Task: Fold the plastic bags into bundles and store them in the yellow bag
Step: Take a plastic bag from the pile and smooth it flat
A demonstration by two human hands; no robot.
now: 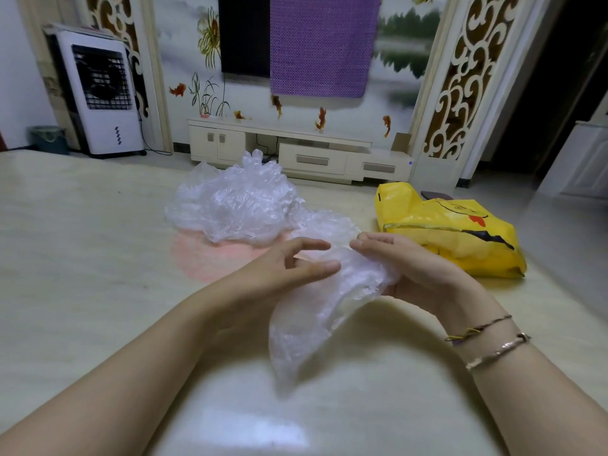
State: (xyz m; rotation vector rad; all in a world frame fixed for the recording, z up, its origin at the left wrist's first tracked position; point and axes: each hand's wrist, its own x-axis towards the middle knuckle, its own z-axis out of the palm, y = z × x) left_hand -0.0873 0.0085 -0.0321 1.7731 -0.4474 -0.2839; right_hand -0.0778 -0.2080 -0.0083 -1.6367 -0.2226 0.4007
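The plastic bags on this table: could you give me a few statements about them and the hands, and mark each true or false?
1. Both hands hold one clear plastic bag between them. True: the left hand and the right hand each grip it.
2. The yellow bag lies to the person's left. False: it lies on the right, beyond the right hand.
3. A pile of clear bags sits on the table behind the hands. True.
4. The held bag is already a tight bundle. False: it hangs loose and crumpled below the hands.
5. The right wrist wears bracelets. True.
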